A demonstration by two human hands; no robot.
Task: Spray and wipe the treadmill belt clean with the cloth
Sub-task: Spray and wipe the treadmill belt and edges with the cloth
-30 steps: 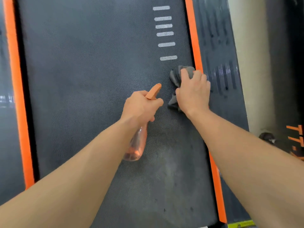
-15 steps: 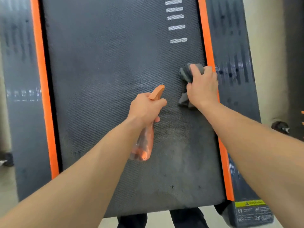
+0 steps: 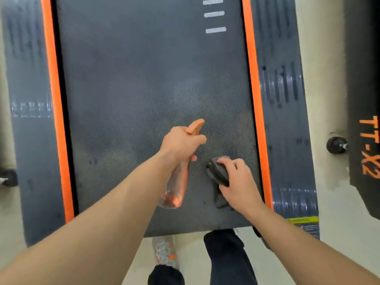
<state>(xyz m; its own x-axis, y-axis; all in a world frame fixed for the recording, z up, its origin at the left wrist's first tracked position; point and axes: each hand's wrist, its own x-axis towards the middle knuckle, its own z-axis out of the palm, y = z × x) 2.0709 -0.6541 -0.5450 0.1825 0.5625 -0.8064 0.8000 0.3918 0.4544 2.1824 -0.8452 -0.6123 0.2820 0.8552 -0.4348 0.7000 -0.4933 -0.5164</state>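
The right hand [image 3: 239, 182] lies palm-down on a crumpled dark grey cloth [image 3: 219, 177], fingers [image 3: 225, 160] curled over its top and pressing it onto the treadmill belt [image 3: 144, 79]; part of the cloth trails out from under the hand toward the belt's near end. The cloth sits near the belt's right side, just inside the right orange strip [image 3: 254, 99], and close to the rear edge of the deck. The left hand [image 3: 182, 140] is closed around the neck of a spray bottle [image 3: 174, 188], whose orange trigger head [image 3: 195, 125] sticks out past the knuckles and points away from the person, while its clear body, tinted orange-pink, hangs back under the wrist above the belt. The two hands are near each other, the left a little farther up the belt than the right, and apart. The belt is dark and finely textured, with duller, smudged patches around the hands and three short white bars [image 3: 214, 15] at its far right. A matching left orange strip [image 3: 55, 99] borders it, and outside each strip runs a dark side rail [image 3: 285, 120]. Below the belt's near edge the person's patterned shoe [image 3: 164, 251] and dark trouser leg [image 3: 228, 258] stand on a pale floor [image 3: 329, 233]. At the right edge, a dark panel carries orange lettering "TT-X2" [image 3: 370, 147].
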